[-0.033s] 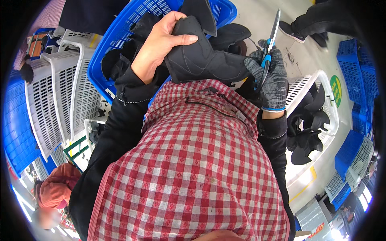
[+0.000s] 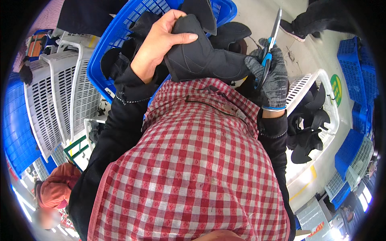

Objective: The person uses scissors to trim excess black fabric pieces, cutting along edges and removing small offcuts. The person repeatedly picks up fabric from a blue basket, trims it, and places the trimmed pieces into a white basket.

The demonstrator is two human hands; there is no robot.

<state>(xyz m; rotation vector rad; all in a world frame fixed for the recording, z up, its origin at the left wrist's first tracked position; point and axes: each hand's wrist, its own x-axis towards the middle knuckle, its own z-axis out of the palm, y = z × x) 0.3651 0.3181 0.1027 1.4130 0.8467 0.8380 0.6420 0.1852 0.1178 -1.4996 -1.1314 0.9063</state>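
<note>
My bare left hand (image 2: 155,46) pinches a black stitched boot upper (image 2: 197,56) by its top left part, thumb lying on the front. The piece is soft, boot-shaped and held just above my lap. At its right end, the fingertips of my right hand (image 2: 271,78), in a grey knitted glove, are against or very close to the edge. That hand is closed round a pair of scissors (image 2: 267,59) with blue on the handle, blades pointing up and away. Whether the blades are parted is hard to see. Below is my red checked apron (image 2: 193,160).
Ahead stands a blue basket (image 2: 96,64) full of black pieces. To my right, a white basket (image 2: 327,112) holds more black pieces (image 2: 305,132). White crates (image 2: 40,100) are stacked at left, blue crates (image 2: 350,60) at far right. A person's leg (image 2: 321,20) shows at the upper right.
My hands, the boot upper and the scissors stay nearly in place. The other person's feet at the upper right have shifted slightly.
</note>
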